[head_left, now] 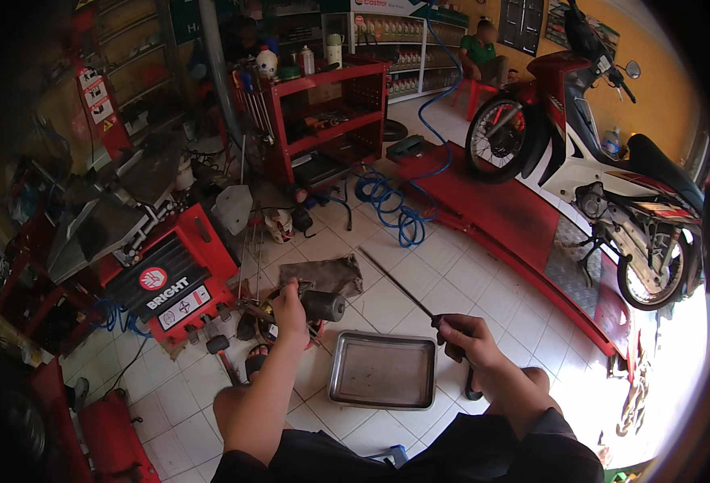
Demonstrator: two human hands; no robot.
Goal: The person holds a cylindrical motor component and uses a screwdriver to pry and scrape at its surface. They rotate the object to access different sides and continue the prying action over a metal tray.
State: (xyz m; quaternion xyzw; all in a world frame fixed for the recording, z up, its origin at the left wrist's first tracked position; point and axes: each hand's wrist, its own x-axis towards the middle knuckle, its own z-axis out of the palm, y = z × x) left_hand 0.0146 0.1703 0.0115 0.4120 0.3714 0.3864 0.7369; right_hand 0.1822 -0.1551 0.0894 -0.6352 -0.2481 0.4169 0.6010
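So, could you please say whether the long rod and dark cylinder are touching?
Apart: the head view shows floor tiles between the long rod and the dark cylinder.

Pale floor tiles (443, 282) run to a red shelf unit (335, 131), white rack (419, 45) and yellow wall (669, 101); bright light (685, 354) floods the right.

Free space lies above the tray (383, 366); a rod (395, 281) slants beyond.

Lettering (167, 293): red machine (212, 238); perhaps shelf sign (411, 10).
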